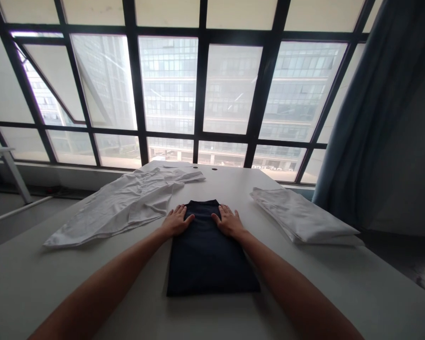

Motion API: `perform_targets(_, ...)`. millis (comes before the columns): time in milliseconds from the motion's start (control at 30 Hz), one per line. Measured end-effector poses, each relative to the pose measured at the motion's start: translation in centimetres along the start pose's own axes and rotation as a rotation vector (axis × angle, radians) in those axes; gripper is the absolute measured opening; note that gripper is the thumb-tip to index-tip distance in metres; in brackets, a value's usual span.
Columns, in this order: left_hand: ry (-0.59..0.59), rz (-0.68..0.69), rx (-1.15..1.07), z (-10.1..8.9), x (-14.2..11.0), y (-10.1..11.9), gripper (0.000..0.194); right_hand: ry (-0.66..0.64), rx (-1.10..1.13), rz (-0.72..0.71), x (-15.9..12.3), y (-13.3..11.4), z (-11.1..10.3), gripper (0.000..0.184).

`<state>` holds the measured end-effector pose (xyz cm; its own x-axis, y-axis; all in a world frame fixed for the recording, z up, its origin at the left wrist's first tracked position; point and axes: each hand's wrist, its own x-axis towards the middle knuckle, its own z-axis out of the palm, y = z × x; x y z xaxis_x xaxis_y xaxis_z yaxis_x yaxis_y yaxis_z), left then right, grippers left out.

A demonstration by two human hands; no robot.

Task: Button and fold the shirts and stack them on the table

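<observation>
Dark folded cloth (212, 255) lies mid-table (38, 288), likely soft, light and limp; best taken along its side edges. Left hand (177, 222) and right hand (229, 222) rest flat on its far end, each grip open, nothing clenched. Crumpled white shirt (116, 208) lies left; folded white pile (301, 217) right, its layers hard to count.

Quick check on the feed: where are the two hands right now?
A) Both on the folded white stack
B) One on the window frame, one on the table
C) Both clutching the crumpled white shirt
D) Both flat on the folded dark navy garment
D. The open left hand and open right hand lie flat on the folded dark navy fabric garment.
</observation>
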<state>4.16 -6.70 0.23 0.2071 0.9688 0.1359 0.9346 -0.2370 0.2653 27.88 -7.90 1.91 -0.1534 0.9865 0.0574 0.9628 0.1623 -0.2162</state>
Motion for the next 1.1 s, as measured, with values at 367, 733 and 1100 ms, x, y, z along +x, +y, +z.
perform_targets(367, -0.076, 0.294, -0.038, -0.3, -7.1, 2.9, 0.06, -0.191, 0.408, 0.334, -2.8, 1.4, -3.3, 0.06)
perform_targets(733, -0.051, 0.226, -0.052, -0.2, -9.7, 5.5, 0.057, -0.131, 0.682, 0.4, -0.3, 1.2, -3.1, 0.04)
perform_targets(1100, 0.053, 0.196, -0.166, -0.9, -9.5, 4.9, 0.041, 0.139, 0.187, 0.424, 0.6, 6.2, -7.8, 0.028)
